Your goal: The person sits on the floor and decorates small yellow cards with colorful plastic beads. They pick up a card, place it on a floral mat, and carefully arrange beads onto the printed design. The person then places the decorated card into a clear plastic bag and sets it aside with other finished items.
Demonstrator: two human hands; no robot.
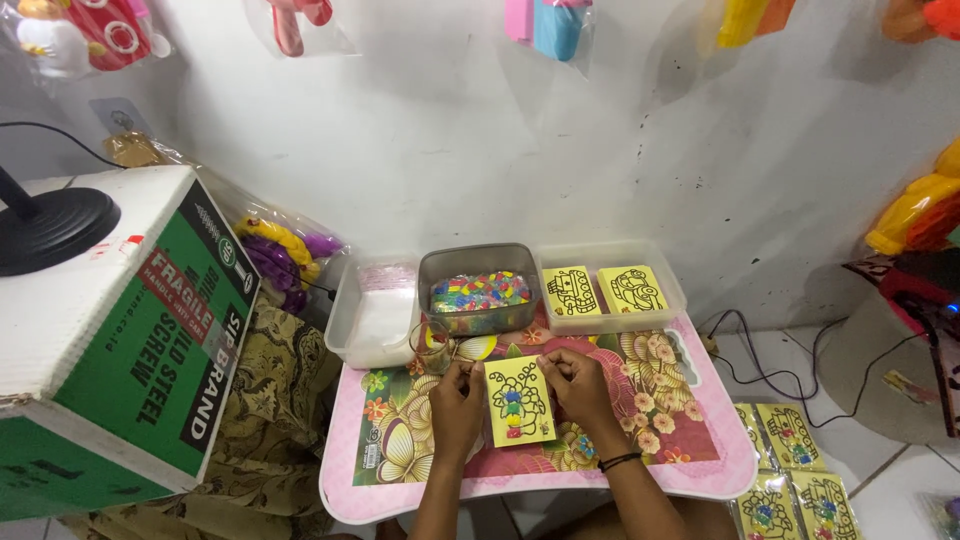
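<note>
Head view: looks down on a small pink table (700, 470) with a flowered top, set against a white wall.
Left hand (456, 398): rests on the table at the left edge of a yellow card (519, 401); the fingers are curled in and pinch the card's upper left edge near the corner.
Right hand (580, 385): lies at the card's right edge, fingers bent and closed on its upper right corner; a dark band (620, 460) circles the wrist.
Yellow card: lies flat on the table between the two hands, slightly tilted, with a black outline drawing and a few small coloured pieces along its middle.
Small glass (430, 345): stands just beyond the left hand, near the grey tub.
Grey tub (478, 262): sits at the far side of the table, in the middle, filled with small multicoloured pieces.
Clear tray, right (672, 285): just beside the grey tub, it holds two more yellow outline cards side by side.
Clear tray, left (345, 315): on the tub's other side, it holds pale pink and white material; what it is cannot be told.
Floor, right: several bagged yellow cards (790, 470) lie on the tiles beside the table.
Far left: a green and white carton (120, 330) stands well apart from the table with a black round base (50, 230) on top.
</note>
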